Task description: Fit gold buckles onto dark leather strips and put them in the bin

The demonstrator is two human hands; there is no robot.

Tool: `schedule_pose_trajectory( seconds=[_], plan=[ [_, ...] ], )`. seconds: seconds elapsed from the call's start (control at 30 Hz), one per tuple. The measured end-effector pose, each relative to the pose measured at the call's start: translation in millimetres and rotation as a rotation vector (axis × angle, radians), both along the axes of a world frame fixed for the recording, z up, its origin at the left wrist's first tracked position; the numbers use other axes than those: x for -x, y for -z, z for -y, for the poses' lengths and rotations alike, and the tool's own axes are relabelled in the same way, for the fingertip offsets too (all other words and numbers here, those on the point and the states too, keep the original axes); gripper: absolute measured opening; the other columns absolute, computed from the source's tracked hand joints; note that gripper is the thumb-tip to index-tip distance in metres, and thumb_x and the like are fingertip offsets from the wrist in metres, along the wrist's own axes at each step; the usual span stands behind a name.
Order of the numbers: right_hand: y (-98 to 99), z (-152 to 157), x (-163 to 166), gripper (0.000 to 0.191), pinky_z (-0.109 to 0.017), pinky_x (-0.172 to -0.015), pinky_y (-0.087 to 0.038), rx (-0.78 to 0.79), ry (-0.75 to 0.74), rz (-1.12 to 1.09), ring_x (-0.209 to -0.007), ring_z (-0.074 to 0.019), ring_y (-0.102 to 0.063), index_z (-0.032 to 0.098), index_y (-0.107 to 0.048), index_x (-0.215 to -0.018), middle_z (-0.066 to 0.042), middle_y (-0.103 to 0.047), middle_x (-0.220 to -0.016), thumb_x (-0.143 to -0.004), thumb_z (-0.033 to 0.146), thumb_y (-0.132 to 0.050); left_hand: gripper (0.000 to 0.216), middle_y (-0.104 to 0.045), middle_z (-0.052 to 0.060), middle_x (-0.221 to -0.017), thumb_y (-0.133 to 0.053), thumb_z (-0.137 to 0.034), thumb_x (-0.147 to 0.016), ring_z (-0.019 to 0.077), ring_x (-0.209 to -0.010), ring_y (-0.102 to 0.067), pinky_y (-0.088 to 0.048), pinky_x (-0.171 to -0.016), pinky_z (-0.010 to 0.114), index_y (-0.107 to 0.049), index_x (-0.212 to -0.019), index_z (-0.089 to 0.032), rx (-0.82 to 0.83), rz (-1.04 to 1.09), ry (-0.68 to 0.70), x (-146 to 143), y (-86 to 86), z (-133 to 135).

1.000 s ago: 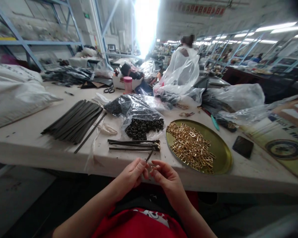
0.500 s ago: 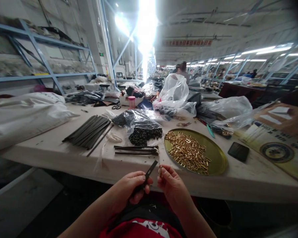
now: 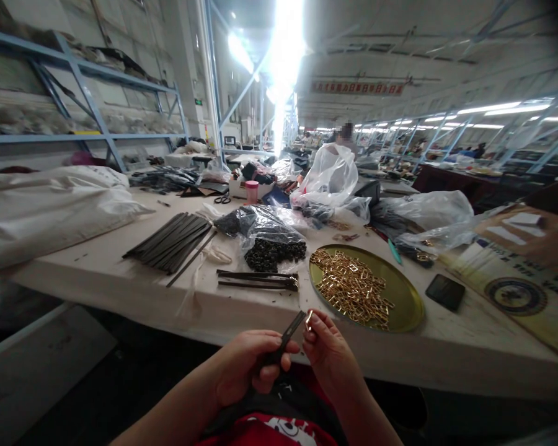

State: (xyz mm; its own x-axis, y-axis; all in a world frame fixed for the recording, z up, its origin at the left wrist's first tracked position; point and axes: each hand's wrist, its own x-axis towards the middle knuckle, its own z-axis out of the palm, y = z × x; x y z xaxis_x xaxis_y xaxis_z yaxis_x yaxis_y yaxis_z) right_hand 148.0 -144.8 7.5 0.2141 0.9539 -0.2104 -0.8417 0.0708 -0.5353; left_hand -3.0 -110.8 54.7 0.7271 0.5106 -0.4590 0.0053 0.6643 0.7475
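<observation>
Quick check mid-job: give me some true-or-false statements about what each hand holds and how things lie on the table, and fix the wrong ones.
1. The left hand holds a flat, dark strap. True.
2. The right hand is empty. False: the right hand pinches a small, shiny gold metal piece.
3. The rounded, gold-coloured tray holds a heap of gold metal loops. True.
4. The flat, black rectangular device lies left of the tray. False: the device lies right of the tray.
5. The pile of long, dark flat strips lies left of the clear plastic bag. True.
</observation>
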Motion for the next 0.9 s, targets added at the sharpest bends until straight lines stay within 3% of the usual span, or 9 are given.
schedule_pose_trajectory(
  seconds=[0.3,0.5,0.63,0.77,0.9],
  plan=[
    [5.8,-19,-1,0.022,-0.012,-0.044,-0.043,0.104,-0.02,-0.016,-0.05,-0.0041,-0.053,0.018,-0.062,-0.082,0.006,-0.058,-0.06,-0.063,0.018,-0.074,0.027,-0.055,-0.001,-0.062,-0.051,-0.033,-0.073,0.0022,-0.036,-0.032,-0.017,-0.034,0.016,-0.058,-0.086,-0.01,-0.145,-0.085,0.084,-3,15.1,-27],
    [12.4,-51,8,0.023,-0.012,-0.043,-0.043,0.261,-0.068,0.02,-0.049,-0.0039,-0.052,0.019,-0.062,-0.081,0.006,-0.057,-0.06,-0.062,0.019,-0.074,0.029,-0.053,-0.003,-0.06,-0.043,-0.037,-0.077,0.0043,-0.037,-0.03,-0.018,-0.036,0.018,-0.056,-0.087,-0.013,-0.286,-0.205,0.181,8,34.1,-69],
    [18.2,-75,12,0.022,-0.015,-0.046,-0.045,0.369,-0.059,0.004,-0.05,-0.006,-0.053,0.018,-0.062,-0.081,0.005,-0.057,-0.06,-0.063,0.019,-0.074,0.027,-0.048,-0.004,-0.055,-0.04,-0.034,-0.08,0.0078,-0.044,-0.036,-0.026,-0.043,0.019,-0.056,-0.072,-0.015,-0.442,-0.274,0.282,9,41.4,-101],
    [22.4,-94,14,0.023,-0.014,-0.044,-0.045,0.456,0.012,-0.035,-0.049,-0.0048,-0.052,0.018,-0.063,-0.079,0.005,-0.055,-0.06,-0.06,0.02,-0.076,0.029,-0.051,-0.003,-0.059,-0.036,-0.033,-0.082,0.0106,-0.051,-0.04,-0.03,-0.049,0.021,-0.057,-0.074,-0.015,-0.472,-0.295,0.334,5,47.6,-129],
    [26.0,-103,10,0.022,-0.013,-0.044,-0.045,0.514,-0.005,-0.031,-0.049,-0.0041,-0.052,0.017,-0.063,-0.083,0.005,-0.056,-0.06,-0.064,0.019,-0.074,0.025,-0.052,-0.003,-0.06,-0.035,-0.027,-0.08,0.0119,-0.056,-0.044,-0.033,-0.056,0.021,-0.054,-0.068,-0.017,-0.503,-0.279,0.399,4,52.4,-150]
  ],
)
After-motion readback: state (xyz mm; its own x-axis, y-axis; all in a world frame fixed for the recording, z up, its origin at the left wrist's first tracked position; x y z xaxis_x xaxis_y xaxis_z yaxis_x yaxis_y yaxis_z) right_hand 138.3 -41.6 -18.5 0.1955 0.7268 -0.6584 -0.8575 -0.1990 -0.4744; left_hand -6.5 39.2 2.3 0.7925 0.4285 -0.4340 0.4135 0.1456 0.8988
